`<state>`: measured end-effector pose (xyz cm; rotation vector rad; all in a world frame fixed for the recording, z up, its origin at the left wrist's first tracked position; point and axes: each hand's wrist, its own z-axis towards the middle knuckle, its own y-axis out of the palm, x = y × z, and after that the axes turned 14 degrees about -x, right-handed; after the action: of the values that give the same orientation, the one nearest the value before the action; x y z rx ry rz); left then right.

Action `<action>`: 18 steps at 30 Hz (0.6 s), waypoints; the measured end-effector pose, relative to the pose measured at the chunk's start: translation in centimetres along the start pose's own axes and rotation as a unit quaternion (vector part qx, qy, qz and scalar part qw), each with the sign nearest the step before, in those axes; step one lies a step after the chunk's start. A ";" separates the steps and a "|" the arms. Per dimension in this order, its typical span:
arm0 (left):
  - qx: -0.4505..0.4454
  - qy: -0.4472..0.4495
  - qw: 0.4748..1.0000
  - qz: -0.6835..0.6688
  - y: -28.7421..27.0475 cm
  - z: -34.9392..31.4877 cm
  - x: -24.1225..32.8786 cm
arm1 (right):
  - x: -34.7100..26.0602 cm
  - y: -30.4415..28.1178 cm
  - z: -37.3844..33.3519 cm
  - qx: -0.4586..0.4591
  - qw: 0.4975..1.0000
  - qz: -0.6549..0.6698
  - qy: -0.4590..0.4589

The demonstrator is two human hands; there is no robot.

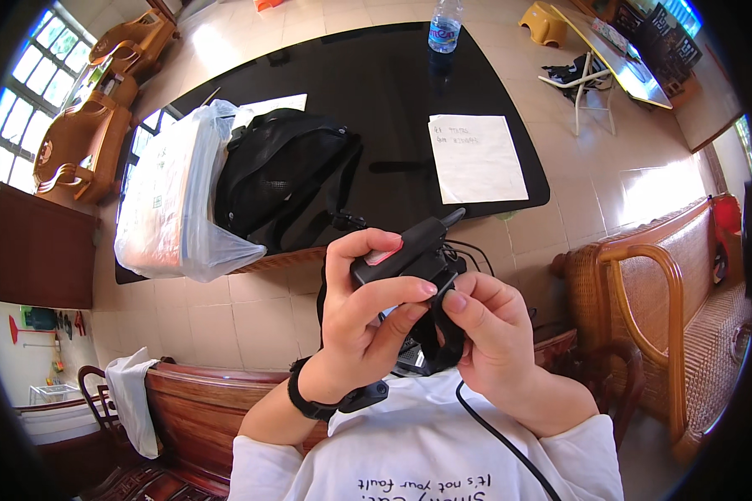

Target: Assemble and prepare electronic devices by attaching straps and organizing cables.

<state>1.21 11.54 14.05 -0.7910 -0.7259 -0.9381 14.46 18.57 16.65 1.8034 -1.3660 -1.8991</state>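
My left hand (355,321) is closed around a black handheld device (418,248) with a red patch on its side and a short pointed stub at its far end. My right hand (495,338) pinches a black strap (449,321) at the near side of the device, thumb against fingertips. Both hands are close together above my lap. A black band with a small black unit (365,396) sits on my left wrist. Thin black cables (476,250) loop behind the device, and another black cable (510,442) runs down over my white shirt. Part of the strap is hidden by my fingers.
Beyond my hands stands a glossy black table (384,92) bearing a black bag (280,167), a filled plastic bag (171,196), a white paper sheet (479,163) and a water bottle (444,29). A woven armchair (643,301) is at right, a wooden bench (217,401) behind me.
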 end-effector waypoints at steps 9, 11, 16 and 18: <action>-0.056 0.028 0.997 -0.037 -1.3 0.4 0.1 | -0.2 0.3 0.7 -0.008 0.988 -0.091 -0.121; -0.071 0.039 0.993 -0.081 -1.4 0.4 0.0 | -0.1 0.0 0.4 -0.026 0.968 -0.201 -0.149; -0.093 0.028 0.992 -0.085 -1.5 0.5 0.5 | -0.8 0.1 -0.1 -0.018 0.907 -0.375 -0.191; -0.084 -0.029 0.990 -0.113 -1.0 0.8 1.8 | -0.7 -0.3 -0.1 -0.015 0.870 -0.440 -0.224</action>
<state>0.87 11.06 16.16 -0.8992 -0.8063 -1.1976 14.81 19.16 16.90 2.2934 -0.5654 -2.8970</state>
